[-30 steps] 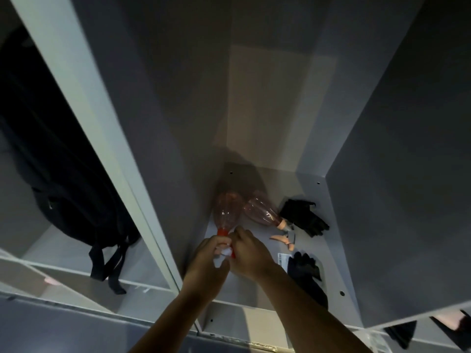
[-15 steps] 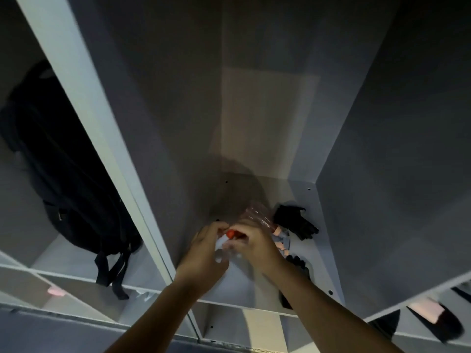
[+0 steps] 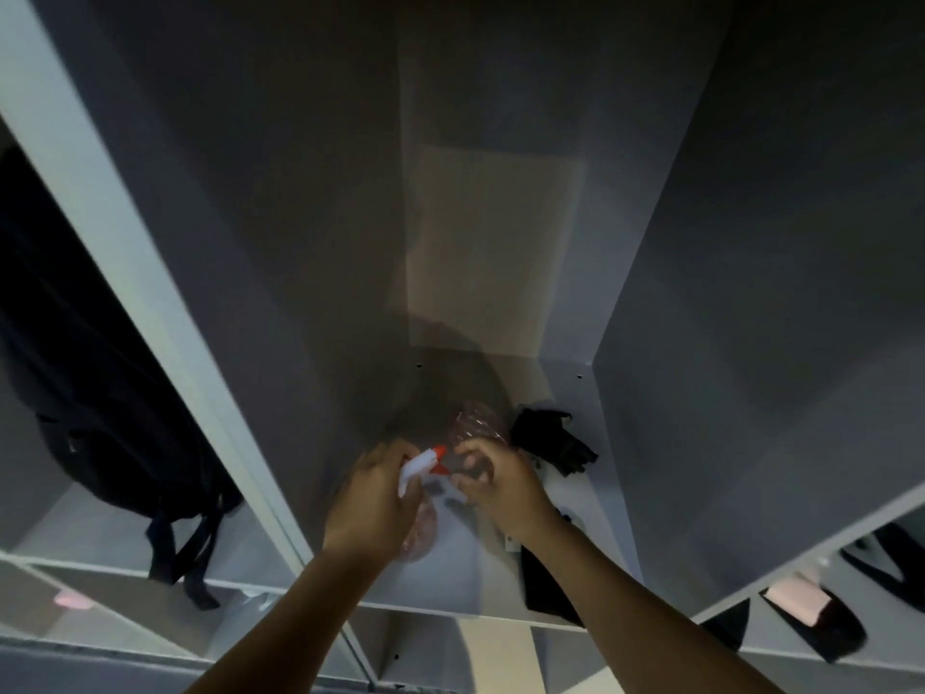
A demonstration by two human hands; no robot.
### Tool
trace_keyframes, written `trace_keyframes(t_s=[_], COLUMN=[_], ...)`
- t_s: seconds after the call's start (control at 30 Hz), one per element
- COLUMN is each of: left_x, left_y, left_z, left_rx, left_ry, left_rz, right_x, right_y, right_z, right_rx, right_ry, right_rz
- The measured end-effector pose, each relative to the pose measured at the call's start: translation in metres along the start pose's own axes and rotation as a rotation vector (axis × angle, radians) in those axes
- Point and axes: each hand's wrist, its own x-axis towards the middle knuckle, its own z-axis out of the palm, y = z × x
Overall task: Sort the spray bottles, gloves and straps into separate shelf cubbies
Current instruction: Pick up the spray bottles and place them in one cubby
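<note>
Inside the middle cubby my left hand grips a pink clear spray bottle just below its white and red trigger head, with the body pointing down toward me. My right hand hovers beside the trigger head with its fingers loosely curled and nothing in them. Behind my hands a second pink spray bottle lies on the cubby floor. One black glove lies at the back right of the floor. Another black glove lies near the front edge, partly hidden by my right forearm.
A black backpack fills the left cubby, its straps hanging over the shelf edge. The white divider separates that cubby from the middle one. Dark items lie in the lower right cubby. A pink thing lies in the lower left cubby.
The held bottle has been lifted and turned, so its trigger head points up and its body toward me. My right hand has let go and moved off to the right.
</note>
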Motion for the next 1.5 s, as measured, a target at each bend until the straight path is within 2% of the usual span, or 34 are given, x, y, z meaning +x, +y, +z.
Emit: trace_keyframes(t_s=[0.1,0.2,0.27,0.47,0.57,0.73,0.93,1.1,1.2,1.27,1.4,1.5], left_x=[0.001,0.006,0.010,0.030,0.041,0.044,0.040,0.039,0.037,0.036,0.029,0.018], left_y=[0.005,0.013,0.022,0.053,0.057,0.058,0.057,0.054,0.053,0.052,0.050,0.054], left_z=[0.005,0.012,0.018,0.041,0.050,0.055,0.051,0.039,0.034,0.031,0.021,0.013], left_rx=[0.048,0.257,0.352,0.408,0.373,0.450,0.369,0.361,0.339,0.337,0.272,0.286], left_ry=[0.032,0.103,0.095,0.047,0.001,-0.028,-0.028,-0.011,-0.030,-0.057,-0.049,-0.055], left_rz=[0.039,0.173,0.257,0.528,0.552,0.540,0.526,0.503,0.495,0.493,0.457,0.411], right_x=[0.002,0.002,0.002,0.016,0.027,0.033,0.053,0.061,0.055,0.045,0.016,-0.004], right_y=[0.023,0.045,0.058,0.098,0.117,0.124,0.143,0.134,0.108,0.088,0.044,0.018], right_z=[-0.021,-0.037,-0.044,-0.051,-0.041,-0.026,0.005,0.004,-0.009,-0.019,-0.038,-0.041], right_rx=[-0.103,-0.190,-0.247,-0.421,-0.400,-0.209,-0.146,-0.069,0.014,0.061,0.197,0.068], right_ry=[0.089,0.177,0.216,0.151,0.133,0.224,0.295,0.280,0.254,0.254,0.362,0.441], right_rz=[0.011,0.004,0.010,0.156,0.253,0.420,0.573,0.660,0.651,0.575,0.279,0.095])
